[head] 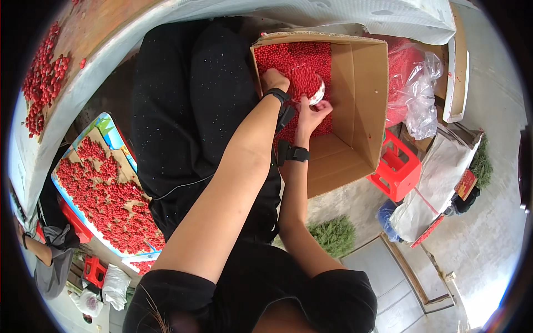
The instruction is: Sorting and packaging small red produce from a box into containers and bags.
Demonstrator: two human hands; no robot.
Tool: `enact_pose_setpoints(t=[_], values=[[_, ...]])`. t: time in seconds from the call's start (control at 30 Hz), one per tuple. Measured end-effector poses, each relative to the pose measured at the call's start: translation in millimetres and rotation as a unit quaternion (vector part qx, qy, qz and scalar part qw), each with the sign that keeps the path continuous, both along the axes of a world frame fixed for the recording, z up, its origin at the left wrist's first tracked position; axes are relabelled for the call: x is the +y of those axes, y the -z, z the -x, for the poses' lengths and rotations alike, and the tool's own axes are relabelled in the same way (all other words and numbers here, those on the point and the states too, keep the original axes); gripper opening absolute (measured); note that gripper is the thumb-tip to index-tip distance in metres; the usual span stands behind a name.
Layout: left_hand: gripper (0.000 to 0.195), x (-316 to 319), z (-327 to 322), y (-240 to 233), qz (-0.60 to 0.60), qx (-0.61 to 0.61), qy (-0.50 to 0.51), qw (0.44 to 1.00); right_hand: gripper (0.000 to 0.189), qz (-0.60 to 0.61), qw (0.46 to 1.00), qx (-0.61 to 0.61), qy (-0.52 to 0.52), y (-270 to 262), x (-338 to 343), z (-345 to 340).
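Inside a cardboard box (362,100) lies a deep layer of small red berries or beads (283,54). A white patterned bowl (319,95), heaped with the same red pieces, rests tilted among them. My right hand (312,114) grips the near edge of the bowl, its other fingers curled beside it. My left hand (275,80) is at the left side of the box, against the red pieces; its fingertips are hidden. Both wrists wear black bands.
A tray (58,183) of red berry clusters lies at left; more clusters (43,83) lie on a table. Right of the box are a red plastic bag (402,79), a red stool (395,166) and a white sack (437,179). Another person's arm (39,252) shows at far left.
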State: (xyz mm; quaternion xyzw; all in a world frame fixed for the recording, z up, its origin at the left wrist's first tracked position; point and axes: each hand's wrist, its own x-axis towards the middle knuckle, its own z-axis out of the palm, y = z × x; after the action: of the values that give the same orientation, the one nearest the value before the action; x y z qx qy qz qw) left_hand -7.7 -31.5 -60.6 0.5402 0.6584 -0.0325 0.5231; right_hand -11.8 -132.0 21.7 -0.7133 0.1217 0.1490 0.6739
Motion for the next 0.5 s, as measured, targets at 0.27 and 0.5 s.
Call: enact_pose_setpoints(t=[0.27, 0.5], values=[[0.011, 4, 0, 0, -0.013, 0.011, -0.004, 1.0, 0.053, 0.311, 0.892, -0.316, -0.083, -18, 16, -25], [0.009, 2, 9, -36, -0.009, -0.069, 0.105, 0.992, 0.035, 0.281, 0.958, 0.018, 0.056, 110, -56, -20]])
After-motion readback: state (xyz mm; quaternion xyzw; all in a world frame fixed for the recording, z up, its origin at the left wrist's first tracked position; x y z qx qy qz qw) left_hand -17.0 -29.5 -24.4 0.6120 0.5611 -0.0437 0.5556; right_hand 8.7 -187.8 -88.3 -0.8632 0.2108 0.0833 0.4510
